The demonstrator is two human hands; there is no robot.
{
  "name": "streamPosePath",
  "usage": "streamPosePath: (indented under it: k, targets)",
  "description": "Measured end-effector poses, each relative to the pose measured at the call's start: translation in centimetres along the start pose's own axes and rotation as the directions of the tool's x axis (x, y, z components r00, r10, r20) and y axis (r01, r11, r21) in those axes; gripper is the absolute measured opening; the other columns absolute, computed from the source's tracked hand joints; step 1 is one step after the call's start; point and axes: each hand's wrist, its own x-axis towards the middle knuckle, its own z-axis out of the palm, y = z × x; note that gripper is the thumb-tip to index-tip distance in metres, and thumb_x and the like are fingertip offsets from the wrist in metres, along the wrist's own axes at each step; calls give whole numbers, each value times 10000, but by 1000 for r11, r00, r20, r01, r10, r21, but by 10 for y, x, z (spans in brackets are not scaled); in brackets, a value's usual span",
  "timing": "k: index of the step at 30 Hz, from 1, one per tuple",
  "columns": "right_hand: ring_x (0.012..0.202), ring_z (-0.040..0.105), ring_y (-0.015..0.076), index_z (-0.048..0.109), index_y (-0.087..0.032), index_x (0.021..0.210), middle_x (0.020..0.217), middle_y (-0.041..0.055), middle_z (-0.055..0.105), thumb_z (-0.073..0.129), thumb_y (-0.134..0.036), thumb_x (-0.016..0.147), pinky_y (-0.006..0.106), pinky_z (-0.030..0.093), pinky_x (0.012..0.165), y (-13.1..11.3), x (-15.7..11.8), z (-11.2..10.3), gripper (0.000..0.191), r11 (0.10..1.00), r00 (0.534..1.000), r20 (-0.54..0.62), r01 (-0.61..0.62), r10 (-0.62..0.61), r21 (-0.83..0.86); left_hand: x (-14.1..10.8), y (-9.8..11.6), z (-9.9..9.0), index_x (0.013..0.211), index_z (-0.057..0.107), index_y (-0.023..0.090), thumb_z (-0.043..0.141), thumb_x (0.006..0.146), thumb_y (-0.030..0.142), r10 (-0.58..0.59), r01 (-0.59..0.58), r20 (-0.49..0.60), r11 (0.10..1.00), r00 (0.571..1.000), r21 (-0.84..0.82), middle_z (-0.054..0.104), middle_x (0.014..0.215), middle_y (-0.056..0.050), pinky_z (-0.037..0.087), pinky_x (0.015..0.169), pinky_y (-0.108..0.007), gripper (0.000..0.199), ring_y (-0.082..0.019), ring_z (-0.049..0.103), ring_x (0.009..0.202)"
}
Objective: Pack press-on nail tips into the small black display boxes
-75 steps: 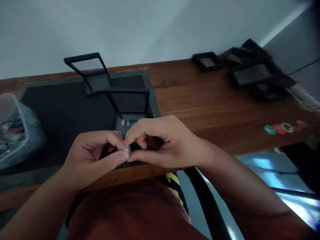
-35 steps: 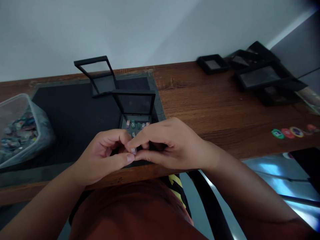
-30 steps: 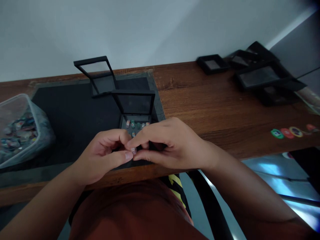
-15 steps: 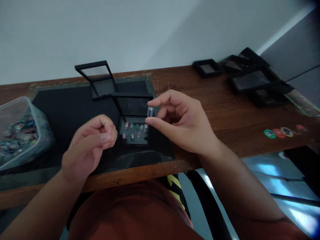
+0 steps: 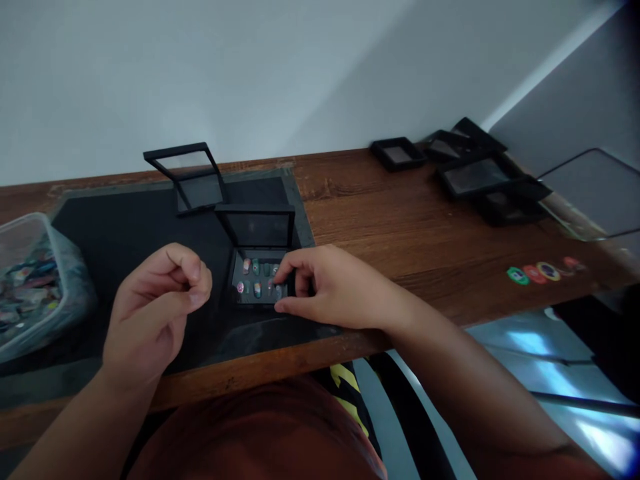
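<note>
An open black display case (image 5: 255, 306) lies on the dark mat, its framed lid (image 5: 255, 230) raised at the back. Rows of small glossy decorated pieces (image 5: 257, 289), shaped like press-on nails, rest inside. At the case's front right corner is my right hand (image 5: 333, 287), thumb and index finger closed about one small piece (image 5: 279, 291) low over the case floor; the fingers partly cover it. My left hand (image 5: 157, 300) hovers left of the case, thumb and fingertips pinched together. Whatever might be between them is hidden.
A clear plastic tub (image 5: 60, 267) full of small colourful items stands at the left. Another black frame (image 5: 200, 190) stands open behind the case. More black frames (image 5: 475, 177) are piled at the back right. Round coloured stickers (image 5: 537, 273) mark the wooden table (image 5: 370, 213).
My right hand has lowered the small piece from above the case down to its right front part. My left hand has shifted slightly left, still pinched. The whole view has tilted a little.
</note>
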Motion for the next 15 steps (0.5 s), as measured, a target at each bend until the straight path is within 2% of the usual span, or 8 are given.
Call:
streamPosePath:
  k: [9, 15]
  targets:
    - [590, 572, 84, 742, -228, 1024, 726, -54, 711, 798, -303, 797, 243, 327, 556, -1, 0, 0, 245, 995, 1000, 9, 22, -21, -101, -4, -6, -4, 802, 658, 201, 751, 780, 168, 19, -24, 38, 993, 999, 118, 536, 662, 17, 294, 532, -293, 101, -120, 447, 591]
    - [600, 582, 93, 739, -232, 1008, 718, -53, 718, 799, -298, 784, 249, 320, 559, -1, -1, -1, 240, 993, 1000, -10, 7, -9, -117, -7, -7, -4, 816, 644, 214, 707, 845, 147, 129, -145, 73, 947, 989, 285, 540, 694, 24, 315, 569, -292, 97, -124, 460, 640]
